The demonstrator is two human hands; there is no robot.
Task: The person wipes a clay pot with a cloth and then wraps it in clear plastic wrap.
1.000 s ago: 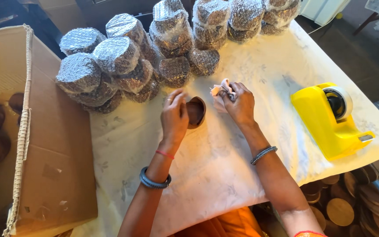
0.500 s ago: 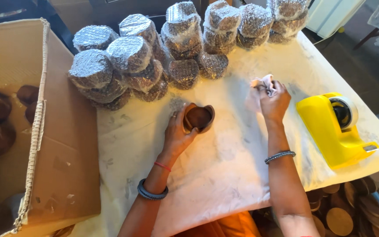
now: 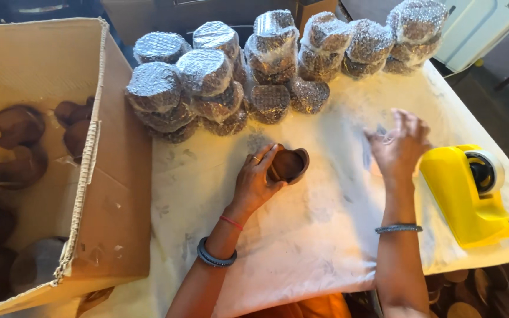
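My left hand (image 3: 255,179) grips a small brown clay lamp (image 3: 288,164) and holds it on the white sheet (image 3: 301,235) in the middle of the table. My right hand (image 3: 397,147) is raised to the right of it, blurred, fingers spread, just left of the yellow tape dispenser (image 3: 466,191). A thin clear strip seems to cling to its fingers, but the blur hides what it is. Behind both hands stand several stacks of bubble-wrapped bundles (image 3: 207,88).
A large open cardboard box (image 3: 107,176) at the left holds several bare brown clay lamps (image 3: 19,144). More brown pieces lie low at the bottom right (image 3: 478,294). A white appliance (image 3: 478,29) stands beyond the table's far right corner.
My right hand has swung away from the lamp to the right, toward the tape dispenser, and its fingers have spread. My left hand has kept hold of the lamp.
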